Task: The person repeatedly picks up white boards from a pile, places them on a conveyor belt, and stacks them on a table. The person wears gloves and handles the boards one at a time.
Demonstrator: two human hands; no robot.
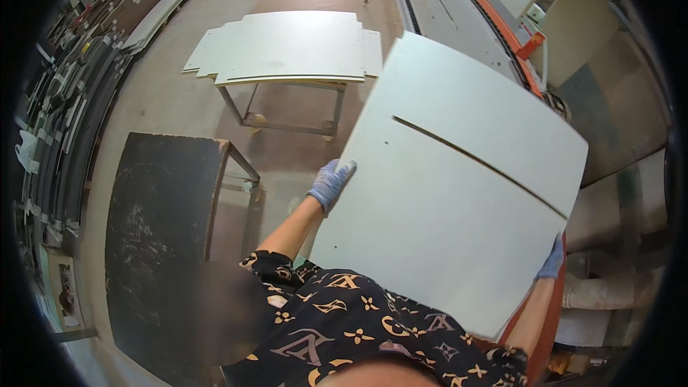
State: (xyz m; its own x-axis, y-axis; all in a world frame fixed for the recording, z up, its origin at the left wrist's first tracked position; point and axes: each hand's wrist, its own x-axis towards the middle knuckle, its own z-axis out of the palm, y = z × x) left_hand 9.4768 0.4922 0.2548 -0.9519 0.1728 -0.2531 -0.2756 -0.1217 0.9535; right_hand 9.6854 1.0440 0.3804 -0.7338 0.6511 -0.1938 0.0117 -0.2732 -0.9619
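Note:
A large white board (430, 215) with a long dark groove across it and a few small holes is held in front of me, tilted. My left hand (332, 183), in a blue-grey glove, grips its left edge, with the thumb on the face and the fingers partly behind. My right hand (552, 258), gloved alike, holds the right edge near the groove's end; most of its fingers are hidden by the board's edge.
Ahead, white boards with notched ends (290, 46) lie on a wheeled metal cart. A dark scratched table (161, 208) stands at my left, near racks of stacked panels (72, 122). A long machine bed with an orange rail (494, 14) runs along the right.

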